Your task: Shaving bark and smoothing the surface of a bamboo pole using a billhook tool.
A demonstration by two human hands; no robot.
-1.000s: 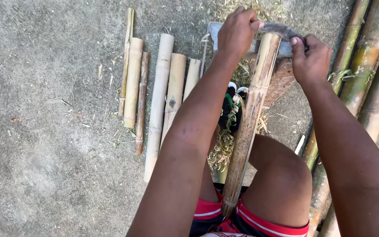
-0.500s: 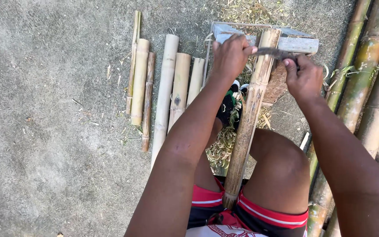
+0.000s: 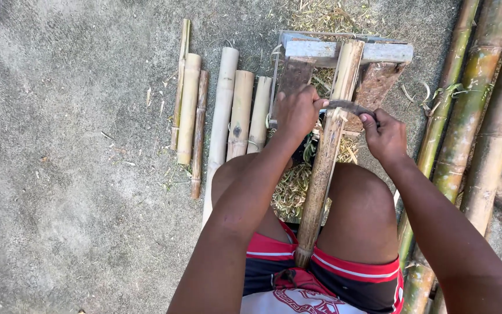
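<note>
A long bamboo stick (image 3: 324, 168) runs from my lap up to a grey wooden frame (image 3: 344, 51), resting on its top bar. A curved metal blade (image 3: 347, 107) lies across the stick about a third of the way down. My left hand (image 3: 295, 111) grips the blade's left end and my right hand (image 3: 383, 135) grips its right end. Both fists are closed around the blade, one on each side of the stick. My bare knees flank the stick below the hands.
Several peeled pale bamboo pieces (image 3: 228, 110) lie side by side on the concrete ground left of the frame. Thick green and yellow bamboo poles (image 3: 476, 110) lie along the right edge. A heap of shavings (image 3: 293, 187) sits under the stick between my legs.
Both hands have drawn the blade down the stick toward my body, away from the frame's top bar. The view has shifted so that more of the frame shows.
</note>
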